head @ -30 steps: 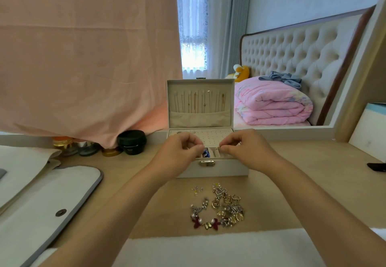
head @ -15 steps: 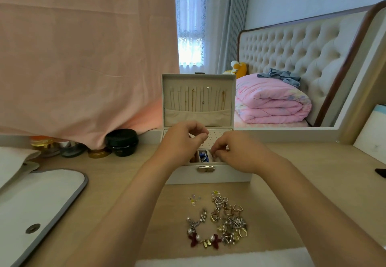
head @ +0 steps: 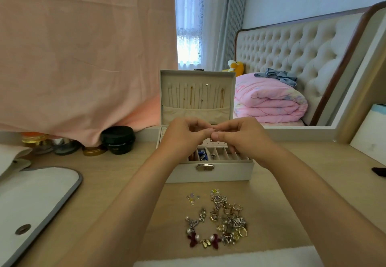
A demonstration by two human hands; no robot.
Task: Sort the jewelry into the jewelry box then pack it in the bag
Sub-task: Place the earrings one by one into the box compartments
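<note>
Left hand (head: 183,136), right hand (head: 242,136) pinching thin, perhaps silver pin (head: 216,129), open box (head: 229,173)

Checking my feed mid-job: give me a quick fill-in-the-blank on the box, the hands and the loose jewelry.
The lid of the jewelry box stands ____.
Left hand and right hand both pinch one small metal piece above the ____.
The jewelry pile lies on the ____, nearer the person than the box.
Missing: open; box; table.

White jewelry box (head: 208,172) stands open at the desk's (head: 117,175) far edge; tangled jewelry (head: 225,223) lies before it, a thin pin (head: 216,129) held above; bag (head: 35,200) lies left.
</note>
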